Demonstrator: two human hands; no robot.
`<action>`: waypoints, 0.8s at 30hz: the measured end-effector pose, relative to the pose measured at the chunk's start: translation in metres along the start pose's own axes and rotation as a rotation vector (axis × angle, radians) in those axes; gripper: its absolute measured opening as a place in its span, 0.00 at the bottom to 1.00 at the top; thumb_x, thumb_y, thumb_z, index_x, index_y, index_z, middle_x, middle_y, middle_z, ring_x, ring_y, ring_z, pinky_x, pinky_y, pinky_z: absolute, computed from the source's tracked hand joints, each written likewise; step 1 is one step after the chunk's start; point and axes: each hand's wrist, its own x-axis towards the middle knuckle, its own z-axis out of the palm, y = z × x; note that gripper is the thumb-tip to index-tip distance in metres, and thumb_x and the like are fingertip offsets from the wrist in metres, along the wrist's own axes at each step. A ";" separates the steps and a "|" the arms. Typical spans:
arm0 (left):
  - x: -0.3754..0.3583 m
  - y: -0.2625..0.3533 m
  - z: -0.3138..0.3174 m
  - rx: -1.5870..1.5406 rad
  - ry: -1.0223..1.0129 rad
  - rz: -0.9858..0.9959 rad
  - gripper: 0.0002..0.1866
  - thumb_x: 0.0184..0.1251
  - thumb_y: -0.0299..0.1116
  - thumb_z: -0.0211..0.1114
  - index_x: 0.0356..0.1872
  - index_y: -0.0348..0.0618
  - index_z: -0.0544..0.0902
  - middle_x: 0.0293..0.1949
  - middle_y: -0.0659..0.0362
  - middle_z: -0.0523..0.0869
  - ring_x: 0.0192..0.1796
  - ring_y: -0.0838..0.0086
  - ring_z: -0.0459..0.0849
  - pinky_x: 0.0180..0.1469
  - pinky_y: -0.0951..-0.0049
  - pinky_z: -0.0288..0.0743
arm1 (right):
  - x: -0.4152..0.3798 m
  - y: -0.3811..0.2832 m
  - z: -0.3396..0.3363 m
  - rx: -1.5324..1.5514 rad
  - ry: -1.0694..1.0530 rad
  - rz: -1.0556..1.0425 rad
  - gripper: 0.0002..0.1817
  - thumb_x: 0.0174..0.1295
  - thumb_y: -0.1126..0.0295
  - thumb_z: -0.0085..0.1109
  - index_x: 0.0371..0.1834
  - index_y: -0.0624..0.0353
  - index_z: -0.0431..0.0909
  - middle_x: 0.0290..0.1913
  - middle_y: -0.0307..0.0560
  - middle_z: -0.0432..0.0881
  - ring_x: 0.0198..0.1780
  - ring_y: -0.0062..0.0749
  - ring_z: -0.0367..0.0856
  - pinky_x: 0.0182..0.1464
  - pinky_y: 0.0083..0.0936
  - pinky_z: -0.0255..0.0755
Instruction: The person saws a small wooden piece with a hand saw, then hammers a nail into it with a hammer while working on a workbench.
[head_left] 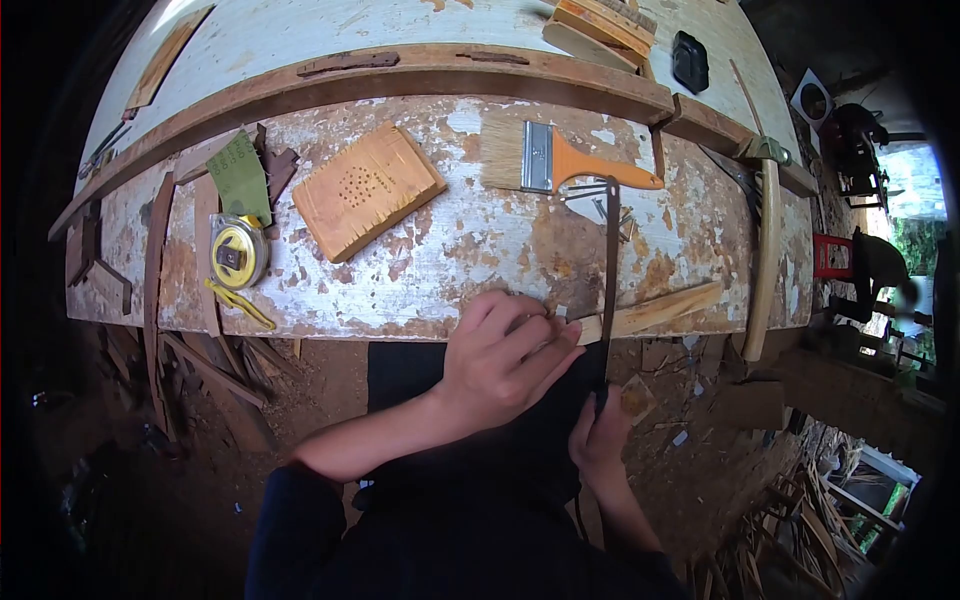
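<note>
My left hand is at the bench's near edge, its fingers closed on the left end of a narrow, pale wood strip. In my right hand, below that edge, is the dark handle of what looks like a saw, seen nearly edge-on. Its long, thin dark body points away from me and crosses the strip just right of my left fingers. Whether its edge has cut into the wood cannot be made out. Several nails lie beside its far end.
On the worn bench lie a drilled wooden block, a wide paintbrush, a tape measure and green sandpaper. A long wooden rail runs across behind them. A wooden-handled tool hangs over the right edge.
</note>
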 end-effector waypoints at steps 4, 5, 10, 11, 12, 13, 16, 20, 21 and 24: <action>0.000 0.001 0.003 -0.018 -0.019 -0.014 0.17 0.51 0.28 0.88 0.44 0.43 0.95 0.38 0.65 0.89 0.46 0.68 0.87 0.47 0.63 0.75 | 0.000 0.000 0.014 0.087 0.062 0.022 0.12 0.74 0.77 0.60 0.57 0.67 0.76 0.33 0.66 0.86 0.36 0.69 0.89 0.38 0.54 0.80; 0.000 0.001 0.003 -0.010 -0.016 -0.015 0.17 0.51 0.28 0.88 0.44 0.43 0.95 0.38 0.65 0.89 0.46 0.68 0.87 0.47 0.63 0.75 | 0.002 -0.001 0.015 0.097 0.063 0.031 0.11 0.75 0.77 0.60 0.57 0.67 0.77 0.33 0.66 0.87 0.36 0.69 0.89 0.38 0.54 0.80; -0.001 0.002 0.001 -0.012 0.024 0.026 0.18 0.50 0.29 0.89 0.44 0.44 0.95 0.39 0.65 0.90 0.45 0.68 0.87 0.48 0.64 0.74 | 0.001 -0.002 0.016 0.189 0.063 0.055 0.10 0.75 0.77 0.60 0.56 0.67 0.77 0.33 0.65 0.87 0.35 0.68 0.90 0.36 0.52 0.80; -0.001 0.003 0.001 -0.020 0.011 0.006 0.18 0.50 0.28 0.89 0.44 0.44 0.95 0.39 0.64 0.91 0.45 0.67 0.87 0.48 0.64 0.74 | 0.001 -0.005 0.015 0.217 0.067 0.059 0.10 0.75 0.77 0.60 0.56 0.67 0.77 0.33 0.65 0.87 0.35 0.68 0.89 0.36 0.52 0.80; -0.001 0.005 -0.001 -0.026 -0.002 -0.017 0.17 0.50 0.28 0.88 0.44 0.44 0.95 0.40 0.64 0.91 0.45 0.67 0.87 0.49 0.64 0.74 | 0.001 -0.007 0.015 0.245 0.068 0.063 0.10 0.75 0.77 0.60 0.56 0.67 0.77 0.33 0.65 0.87 0.35 0.68 0.89 0.36 0.52 0.80; 0.000 0.008 -0.002 -0.032 -0.013 -0.041 0.17 0.50 0.28 0.88 0.44 0.43 0.95 0.41 0.63 0.91 0.46 0.66 0.87 0.49 0.64 0.74 | 0.000 -0.007 0.015 0.265 0.070 0.061 0.10 0.75 0.77 0.60 0.56 0.67 0.77 0.33 0.65 0.87 0.35 0.67 0.89 0.35 0.52 0.80; 0.005 0.020 -0.009 -0.114 -0.051 -0.128 0.17 0.52 0.27 0.86 0.45 0.43 0.95 0.44 0.61 0.92 0.48 0.64 0.87 0.51 0.63 0.74 | 0.003 -0.009 0.014 0.332 0.082 0.051 0.10 0.76 0.77 0.60 0.56 0.68 0.77 0.32 0.65 0.86 0.34 0.67 0.89 0.35 0.51 0.80; 0.016 0.025 -0.011 -0.038 -0.129 -0.113 0.18 0.52 0.27 0.86 0.47 0.41 0.94 0.42 0.60 0.91 0.47 0.62 0.86 0.53 0.61 0.73 | 0.006 -0.007 0.012 0.392 0.093 0.047 0.11 0.76 0.77 0.61 0.57 0.70 0.77 0.32 0.64 0.86 0.34 0.65 0.90 0.34 0.48 0.79; 0.015 0.021 -0.008 -0.015 -0.140 -0.092 0.19 0.52 0.27 0.86 0.47 0.41 0.94 0.40 0.60 0.90 0.46 0.62 0.85 0.52 0.61 0.73 | 0.007 -0.005 0.011 0.392 0.087 0.041 0.11 0.76 0.77 0.61 0.57 0.70 0.77 0.32 0.64 0.86 0.34 0.65 0.90 0.33 0.48 0.79; 0.019 0.019 -0.007 0.022 -0.185 -0.080 0.17 0.52 0.28 0.86 0.44 0.41 0.93 0.36 0.60 0.86 0.43 0.62 0.83 0.50 0.62 0.71 | 0.004 -0.002 0.009 0.437 0.086 0.045 0.11 0.76 0.77 0.61 0.57 0.69 0.78 0.33 0.63 0.87 0.34 0.65 0.89 0.33 0.47 0.79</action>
